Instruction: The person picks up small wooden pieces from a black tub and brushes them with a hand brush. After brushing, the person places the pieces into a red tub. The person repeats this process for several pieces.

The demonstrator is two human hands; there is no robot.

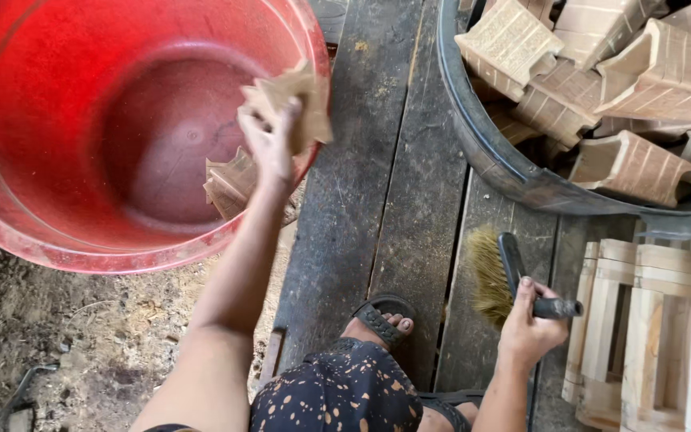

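Observation:
My left hand [272, 142] holds a small tan wooden piece [293, 102] over the right rim of a big red plastic tub [57, 160]. Another tan wooden piece [229, 186] lies inside the tub, just below that hand. My right hand [528, 326] grips the black handle of a hand brush [499, 274] with yellowish bristles, held low over the dark wooden planks at the lower right.
A dark round basin [489, 152] at the upper right is heaped with several carved tan wooden pieces [629, 164]. Pale wooden frames [657, 336] stand at the lower right. My sandalled foot [381, 320] rests on the planks [369, 200]. Bare dirt ground [81, 336] lies at the lower left.

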